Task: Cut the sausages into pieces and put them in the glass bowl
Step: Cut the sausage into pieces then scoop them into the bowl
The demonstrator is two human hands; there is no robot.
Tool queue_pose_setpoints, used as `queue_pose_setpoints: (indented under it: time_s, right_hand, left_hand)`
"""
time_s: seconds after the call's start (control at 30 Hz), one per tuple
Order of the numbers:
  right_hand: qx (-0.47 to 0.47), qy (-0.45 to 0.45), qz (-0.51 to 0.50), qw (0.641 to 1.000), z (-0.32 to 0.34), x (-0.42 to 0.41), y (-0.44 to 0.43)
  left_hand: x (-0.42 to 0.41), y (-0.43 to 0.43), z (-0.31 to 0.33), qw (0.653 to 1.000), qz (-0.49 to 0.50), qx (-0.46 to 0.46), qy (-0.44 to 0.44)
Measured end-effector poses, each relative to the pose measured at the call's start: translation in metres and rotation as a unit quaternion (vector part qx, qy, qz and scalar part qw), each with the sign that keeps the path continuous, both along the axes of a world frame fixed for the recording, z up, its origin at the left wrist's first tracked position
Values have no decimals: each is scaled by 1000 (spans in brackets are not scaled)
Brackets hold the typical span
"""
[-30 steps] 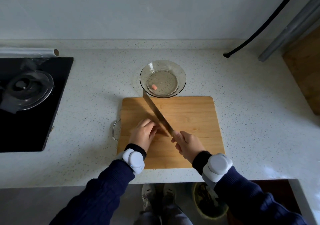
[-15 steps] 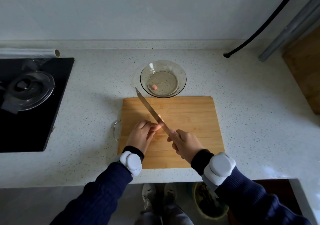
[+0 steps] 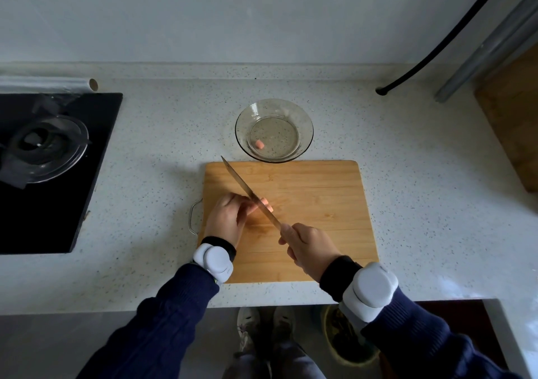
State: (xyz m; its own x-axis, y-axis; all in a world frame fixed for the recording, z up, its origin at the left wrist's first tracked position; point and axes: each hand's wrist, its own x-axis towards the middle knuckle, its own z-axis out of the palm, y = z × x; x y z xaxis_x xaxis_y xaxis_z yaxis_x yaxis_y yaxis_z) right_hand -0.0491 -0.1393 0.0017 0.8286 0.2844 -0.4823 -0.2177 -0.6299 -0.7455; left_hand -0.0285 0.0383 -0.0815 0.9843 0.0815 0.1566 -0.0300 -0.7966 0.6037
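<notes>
Knife (image 3: 250,193) had swung further left since the earlier frames, tip now off the glass bowl (image 3: 274,130) and over the cutting board (image 3: 314,192) far-left corner. Right hand (image 3: 308,246) was clenched on the handle, which it hid completely. Left hand (image 3: 230,217) had fingers curled down on the sausage (image 3: 266,204); only a pink bit showed past the blade, rest hidden. One cut piece (image 3: 259,144) lay in the bowl, unchanged. Bowl sat just beyond the board on the countertop (image 3: 163,174). No readable writing anywhere.
</notes>
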Motion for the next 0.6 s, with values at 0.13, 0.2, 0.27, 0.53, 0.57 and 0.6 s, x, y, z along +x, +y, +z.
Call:
queue_pose_setpoints:
  time_s: [0.13, 0.2, 0.27, 0.53, 0.57, 0.6]
  right_hand:
    - [1, 13, -2, 1000, -1, -2, -1]
    - [1, 17, 1, 1000, -2, -4, -1]
    - [-2, 17, 4, 1000, -2, -4, -1]
    - [-7, 21, 6, 1000, 0, -3, -2]
    - [-7, 21, 6, 1000, 0, -2, -2]
    - [-7, 21, 5, 1000, 1, -2, -2]
  left_hand:
    - [0, 7, -9, 1000, -16, 5, 0]
    - [0, 8, -12, 1000, -23, 2, 6]
    - [-1, 8, -12, 1000, -22, 6, 5]
    - [-1, 7, -8, 999, -21, 28, -12]
    - [-1, 7, -8, 999, -22, 29, -13]
    - [-1, 7, -8, 999, -24, 31, -14]
